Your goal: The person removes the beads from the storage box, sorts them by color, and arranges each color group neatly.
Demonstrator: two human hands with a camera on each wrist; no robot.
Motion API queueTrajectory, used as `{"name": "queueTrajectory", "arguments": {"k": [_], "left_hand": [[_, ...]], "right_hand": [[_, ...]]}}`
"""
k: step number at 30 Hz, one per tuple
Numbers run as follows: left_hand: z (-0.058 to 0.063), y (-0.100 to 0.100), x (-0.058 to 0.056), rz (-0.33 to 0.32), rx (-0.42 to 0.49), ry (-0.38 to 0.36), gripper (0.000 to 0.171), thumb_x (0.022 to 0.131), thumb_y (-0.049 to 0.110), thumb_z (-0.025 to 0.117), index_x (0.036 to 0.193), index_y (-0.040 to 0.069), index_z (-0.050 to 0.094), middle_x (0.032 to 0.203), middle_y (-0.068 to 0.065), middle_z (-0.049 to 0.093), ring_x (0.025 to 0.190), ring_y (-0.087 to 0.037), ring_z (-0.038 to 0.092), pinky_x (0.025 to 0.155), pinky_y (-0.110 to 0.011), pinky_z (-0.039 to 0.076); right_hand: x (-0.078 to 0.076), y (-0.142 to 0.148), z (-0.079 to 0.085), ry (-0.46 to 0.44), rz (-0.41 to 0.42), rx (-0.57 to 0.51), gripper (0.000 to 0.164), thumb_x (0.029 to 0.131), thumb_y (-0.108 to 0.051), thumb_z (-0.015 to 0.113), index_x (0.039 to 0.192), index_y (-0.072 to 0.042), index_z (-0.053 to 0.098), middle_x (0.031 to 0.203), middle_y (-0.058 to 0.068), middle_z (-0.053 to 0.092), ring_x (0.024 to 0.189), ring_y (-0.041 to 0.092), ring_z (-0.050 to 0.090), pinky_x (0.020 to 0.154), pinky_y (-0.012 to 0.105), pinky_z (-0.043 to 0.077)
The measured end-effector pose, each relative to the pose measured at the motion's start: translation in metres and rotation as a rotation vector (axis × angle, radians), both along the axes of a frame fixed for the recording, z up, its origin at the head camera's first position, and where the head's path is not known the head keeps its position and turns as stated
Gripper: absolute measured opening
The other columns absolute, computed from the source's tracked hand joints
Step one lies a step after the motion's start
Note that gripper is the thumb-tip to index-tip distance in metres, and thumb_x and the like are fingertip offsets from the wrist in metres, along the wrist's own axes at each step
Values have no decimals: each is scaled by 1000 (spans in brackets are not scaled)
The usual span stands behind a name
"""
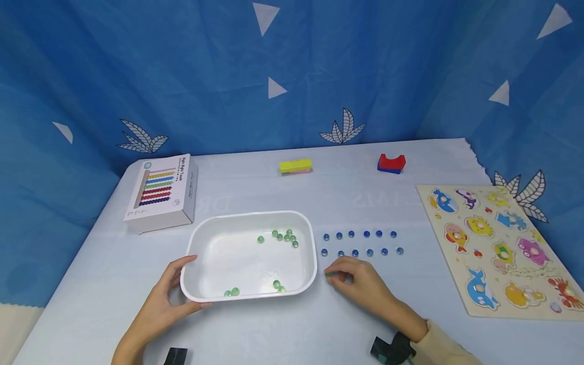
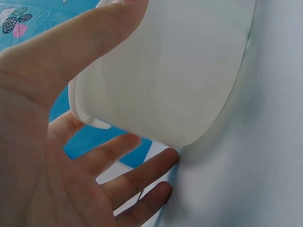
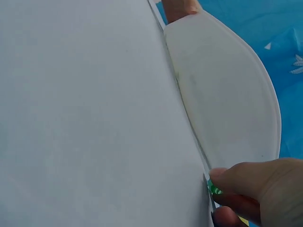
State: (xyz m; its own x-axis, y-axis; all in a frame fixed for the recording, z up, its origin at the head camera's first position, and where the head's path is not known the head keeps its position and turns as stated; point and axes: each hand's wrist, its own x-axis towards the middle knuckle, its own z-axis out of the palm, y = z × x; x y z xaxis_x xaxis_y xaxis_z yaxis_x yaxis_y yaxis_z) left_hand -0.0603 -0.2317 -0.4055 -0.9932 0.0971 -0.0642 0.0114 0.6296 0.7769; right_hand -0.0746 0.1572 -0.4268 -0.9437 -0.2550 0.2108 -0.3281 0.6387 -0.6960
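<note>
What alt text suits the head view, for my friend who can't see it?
A person's right hand pinches a green glassy marble near two rows of six blue glassy marbles, while the left hand grips a white rounded rectangular tray holding more green marbles. A white cardboard box sits at left, a pale wooden sea-animal puzzle board at right.

The left hand (image 1: 160,300) is at the near left, its thumb (image 2: 80,45) wide of the loosely bent fingers (image 2: 142,177). The right hand (image 1: 362,280), nearer the middle, points left, fingertips pinched together, its wrist (image 1: 403,317) near right.
</note>
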Motion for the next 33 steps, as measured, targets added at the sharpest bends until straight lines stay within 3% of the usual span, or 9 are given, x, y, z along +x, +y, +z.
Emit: {"name": "queueTrajectory", "arguments": {"k": [6, 12, 15, 22, 23, 25, 28, 30, 33], "left_hand": [[1, -1, 0, 7, -5, -8, 92, 59, 30, 83, 135, 32, 30, 135, -13, 44, 102, 11, 38, 91, -58, 28], [2, 1, 0, 14, -31, -22, 93, 59, 31, 83, 136, 32, 29, 137, -13, 42, 112, -21, 46, 90, -61, 29], [2, 1, 0, 13, -27, -22, 94, 59, 31, 83, 136, 32, 29, 137, -13, 42, 113, -29, 45, 91, -62, 29], [1, 0, 0, 13, -31, -17, 92, 59, 32, 83, 135, 33, 30, 135, -12, 44, 105, 2, 43, 90, -60, 30], [1, 0, 0, 14, -34, -18, 92, 59, 32, 83, 134, 33, 30, 135, -13, 45, 105, 1, 43, 90, -60, 30], [1, 0, -1, 15, -40, -22, 92, 59, 32, 83, 134, 32, 30, 135, -13, 45, 106, -4, 45, 90, -59, 30], [1, 1, -1, 14, -41, -24, 92, 59, 31, 83, 134, 30, 30, 135, -15, 45, 111, -22, 47, 90, -59, 31], [2, 1, -1, 12, -39, -23, 92, 59, 31, 83, 134, 28, 30, 135, -16, 44, 114, -32, 46, 89, -61, 31], [2, 1, -1, 8, -27, -20, 91, 59, 29, 83, 134, 26, 31, 135, -18, 44, 115, -37, 46, 89, -62, 31]], "right_hand": [[-1, -5, -1, 46, 5, 28, 17, 72, -17, 74, 88, -21, 71, 86, -13, 65, 64, -3, 49, 57, 13, 44], [-1, -6, -2, 50, -9, 50, 18, 72, -18, 74, 89, -21, 70, 86, -15, 65, 64, -3, 48, 56, 13, 43], [0, -6, -2, 27, -19, 53, 19, 71, -18, 74, 90, -22, 70, 87, -15, 64, 64, -2, 49, 57, 13, 43], [0, -3, 5, -17, -26, 30, 20, 73, -24, 73, 93, -26, 68, 90, -17, 62, 66, -3, 48, 56, 15, 43], [0, -1, 7, -7, -27, 23, 19, 75, -24, 72, 93, -25, 68, 90, -17, 62, 66, -3, 48, 56, 15, 43], [-3, 4, 13, 24, -35, 15, 16, 77, -24, 70, 93, -24, 68, 88, -16, 62, 66, -3, 48, 54, 15, 42], [-9, 11, 21, 69, -48, 34, 15, 79, -20, 69, 94, -20, 69, 86, -14, 62, 66, -2, 47, 52, 15, 40], [-15, 14, 25, 70, -51, 59, 16, 79, -18, 69, 95, -19, 69, 85, -12, 63, 65, -1, 47, 52, 16, 40], [-25, 13, 31, 33, -36, 114, 19, 78, -18, 70, 96, -19, 69, 85, -10, 63, 66, 3, 47, 53, 16, 41]]}}
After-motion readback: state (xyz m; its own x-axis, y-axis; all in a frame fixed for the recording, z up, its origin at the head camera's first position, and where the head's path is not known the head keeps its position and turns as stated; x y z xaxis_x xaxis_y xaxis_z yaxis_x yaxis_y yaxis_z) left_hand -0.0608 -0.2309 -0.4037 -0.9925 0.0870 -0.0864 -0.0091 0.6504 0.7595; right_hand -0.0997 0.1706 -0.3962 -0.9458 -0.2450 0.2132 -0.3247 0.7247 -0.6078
